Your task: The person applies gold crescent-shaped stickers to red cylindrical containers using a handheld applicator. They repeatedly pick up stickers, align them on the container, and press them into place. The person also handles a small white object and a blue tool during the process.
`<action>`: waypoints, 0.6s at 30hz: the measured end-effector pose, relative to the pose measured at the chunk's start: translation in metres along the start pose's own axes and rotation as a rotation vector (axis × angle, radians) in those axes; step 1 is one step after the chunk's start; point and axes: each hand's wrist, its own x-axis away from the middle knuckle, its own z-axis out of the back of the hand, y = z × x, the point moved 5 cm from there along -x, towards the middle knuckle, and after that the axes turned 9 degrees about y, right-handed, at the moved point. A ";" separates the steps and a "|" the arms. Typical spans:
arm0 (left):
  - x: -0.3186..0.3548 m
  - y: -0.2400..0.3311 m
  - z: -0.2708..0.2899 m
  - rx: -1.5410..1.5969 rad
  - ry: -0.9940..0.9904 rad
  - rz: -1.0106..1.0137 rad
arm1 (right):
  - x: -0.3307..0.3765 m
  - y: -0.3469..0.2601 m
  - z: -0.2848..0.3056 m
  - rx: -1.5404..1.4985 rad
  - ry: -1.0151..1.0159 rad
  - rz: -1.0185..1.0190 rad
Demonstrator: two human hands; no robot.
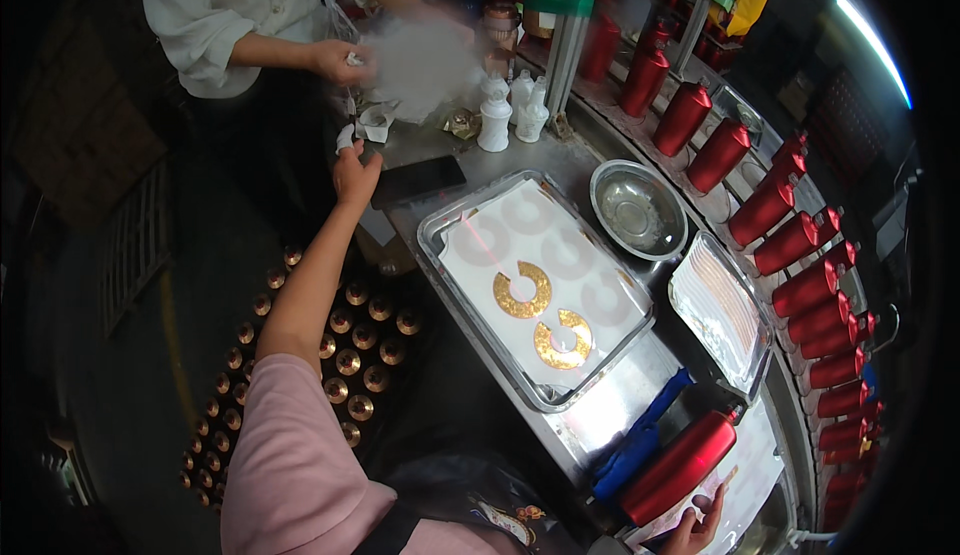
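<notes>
My left hand (354, 173) stretches far out to the table's far left corner, its fingertips on a small white piece (345, 137); the grip itself is hard to make out. At the lower edge my right hand (697, 529) curls around the base of a red metal bottle (680, 465) that lies tilted over a white sheet. Between both hands stands a steel tray (436, 227) lined with white paper, and two gold C-shaped rings (523, 291) (563, 339) lie on it.
A person in a white shirt (215, 10) stands across the corner, handling a white fluffy mass (420, 60). Nearby are a black phone (418, 180), white figurines (495, 115), a steel bowl (638, 210), a foil-lined tray (720, 310), a blue cloth (640, 445) and rows of red bottles (800, 290). Brass-coloured caps (350, 360) cover the floor.
</notes>
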 end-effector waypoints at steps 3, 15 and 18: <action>-0.006 -0.009 -0.010 -0.104 -0.061 0.070 | 0.000 -0.006 0.001 0.037 0.020 -0.035; -0.006 -0.009 -0.014 0.053 -0.080 0.162 | 0.005 -0.031 -0.001 0.032 0.017 0.017; -0.005 -0.007 -0.008 0.072 -0.098 0.134 | 0.005 -0.033 0.000 0.034 0.023 0.010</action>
